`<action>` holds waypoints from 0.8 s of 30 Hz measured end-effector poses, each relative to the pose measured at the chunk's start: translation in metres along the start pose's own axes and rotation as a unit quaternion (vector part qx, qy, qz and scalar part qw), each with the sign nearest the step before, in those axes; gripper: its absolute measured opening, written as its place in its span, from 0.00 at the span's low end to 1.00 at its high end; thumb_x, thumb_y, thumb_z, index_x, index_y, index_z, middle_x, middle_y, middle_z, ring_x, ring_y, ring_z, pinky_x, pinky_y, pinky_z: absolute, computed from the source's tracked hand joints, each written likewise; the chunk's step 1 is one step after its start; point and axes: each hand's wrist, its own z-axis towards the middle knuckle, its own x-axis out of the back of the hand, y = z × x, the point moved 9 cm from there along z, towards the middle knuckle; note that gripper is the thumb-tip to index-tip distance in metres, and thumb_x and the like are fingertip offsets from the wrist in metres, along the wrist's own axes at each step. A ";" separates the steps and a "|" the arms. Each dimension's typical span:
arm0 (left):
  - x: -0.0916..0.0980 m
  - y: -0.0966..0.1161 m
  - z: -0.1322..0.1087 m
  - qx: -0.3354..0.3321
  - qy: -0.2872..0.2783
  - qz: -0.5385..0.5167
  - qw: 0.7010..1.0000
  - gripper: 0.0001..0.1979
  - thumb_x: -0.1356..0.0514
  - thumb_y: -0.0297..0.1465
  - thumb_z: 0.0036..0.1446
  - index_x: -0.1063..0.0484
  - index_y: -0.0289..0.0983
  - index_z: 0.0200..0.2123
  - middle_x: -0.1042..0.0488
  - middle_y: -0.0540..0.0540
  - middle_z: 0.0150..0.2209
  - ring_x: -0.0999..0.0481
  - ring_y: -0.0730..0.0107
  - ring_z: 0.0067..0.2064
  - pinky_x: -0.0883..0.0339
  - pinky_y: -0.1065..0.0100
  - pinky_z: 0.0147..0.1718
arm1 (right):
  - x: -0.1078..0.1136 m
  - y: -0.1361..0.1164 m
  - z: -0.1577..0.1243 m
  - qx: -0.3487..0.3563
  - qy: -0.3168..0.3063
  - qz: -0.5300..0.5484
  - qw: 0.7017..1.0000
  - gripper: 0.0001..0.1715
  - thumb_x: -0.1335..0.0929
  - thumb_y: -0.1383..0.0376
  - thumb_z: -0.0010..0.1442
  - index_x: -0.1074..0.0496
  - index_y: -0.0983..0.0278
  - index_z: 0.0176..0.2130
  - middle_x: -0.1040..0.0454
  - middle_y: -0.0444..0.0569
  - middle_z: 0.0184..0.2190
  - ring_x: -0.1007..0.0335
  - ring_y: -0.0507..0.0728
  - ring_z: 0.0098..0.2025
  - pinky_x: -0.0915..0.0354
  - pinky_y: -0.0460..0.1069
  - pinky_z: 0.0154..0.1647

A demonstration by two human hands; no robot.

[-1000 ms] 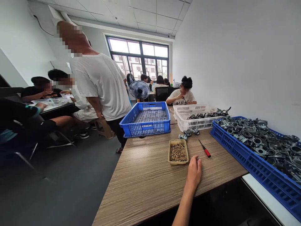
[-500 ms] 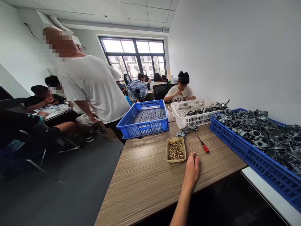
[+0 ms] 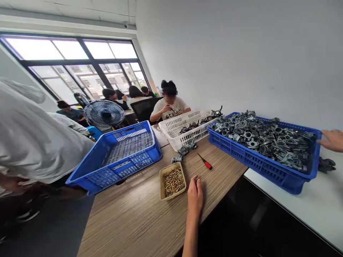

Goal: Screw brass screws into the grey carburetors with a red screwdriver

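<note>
My left hand [image 3: 195, 196] rests on the wooden table with its fingers loosely apart and nothing in it. Just left of it is a small tan tray [image 3: 161, 184] of brass-coloured screws [image 3: 174, 182]. A red-handled screwdriver [image 3: 205, 162] lies beyond my fingertips. At the right edge of the view, my right hand [image 3: 333, 140] is on the end rim of a blue crate [image 3: 268, 169], its fingers at the corner; part of the hand is cut off. Grey metal castings [image 3: 262, 137], some with round openings, fill that crate.
A second blue crate [image 3: 125, 171] stands on the table's left side. Behind are a white basket [image 3: 184, 125] with a few assembled parts and a seated co-worker [image 3: 171, 103]. Loose castings [image 3: 184, 150] lie before the basket. A fan [image 3: 104, 114] and a standing person [image 3: 40, 132] are left.
The view has turned right, bringing the filled crate's far end and my right hand into sight. My left hand stays on the table beside the screw tray.
</note>
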 end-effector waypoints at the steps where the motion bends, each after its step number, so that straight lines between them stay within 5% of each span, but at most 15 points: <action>1: 0.000 -0.002 0.000 0.004 0.000 0.003 1.000 0.24 0.53 0.49 0.72 0.29 0.38 0.53 0.20 0.36 0.51 0.19 0.54 0.54 0.27 0.51 0.57 | -0.002 -0.017 0.012 0.027 -0.040 -0.004 0.999 0.24 0.37 0.53 0.67 0.21 0.64 0.49 0.22 0.77 0.49 0.23 0.73 0.51 0.34 0.68 0.52; 6: 0.002 -0.009 -0.001 0.022 0.009 0.017 1.000 0.24 0.52 0.48 0.72 0.28 0.37 0.53 0.19 0.37 0.48 0.18 0.54 0.51 0.27 0.50 0.55 | 0.003 -0.162 0.024 0.200 -0.097 0.094 0.970 0.25 0.36 0.55 0.69 0.25 0.68 0.56 0.21 0.64 0.54 0.24 0.65 0.52 0.34 0.56 0.55; 11: 0.002 -0.016 0.002 0.015 -0.022 0.031 0.999 0.22 0.50 0.46 0.72 0.28 0.37 0.52 0.18 0.37 0.47 0.18 0.54 0.51 0.25 0.52 0.53 | -0.036 -0.267 0.014 0.254 -0.150 0.112 0.949 0.18 0.33 0.56 0.65 0.24 0.65 0.49 0.19 0.59 0.49 0.22 0.65 0.48 0.31 0.55 0.49; 16: 0.002 -0.019 0.003 0.014 -0.035 0.035 0.999 0.22 0.50 0.46 0.72 0.28 0.37 0.53 0.19 0.37 0.47 0.17 0.55 0.50 0.25 0.53 0.53 | -0.072 -0.296 0.013 0.244 -0.161 0.088 0.952 0.17 0.31 0.54 0.64 0.27 0.63 0.47 0.20 0.58 0.51 0.23 0.65 0.50 0.31 0.53 0.45; 24: 0.003 -0.012 -0.001 0.032 -0.018 0.044 0.998 0.24 0.52 0.49 0.72 0.29 0.38 0.53 0.19 0.37 0.47 0.18 0.53 0.52 0.27 0.51 0.55 | -0.074 -0.300 -0.009 0.262 -0.136 0.037 0.955 0.21 0.32 0.53 0.65 0.30 0.62 0.52 0.24 0.60 0.55 0.24 0.67 0.52 0.29 0.54 0.39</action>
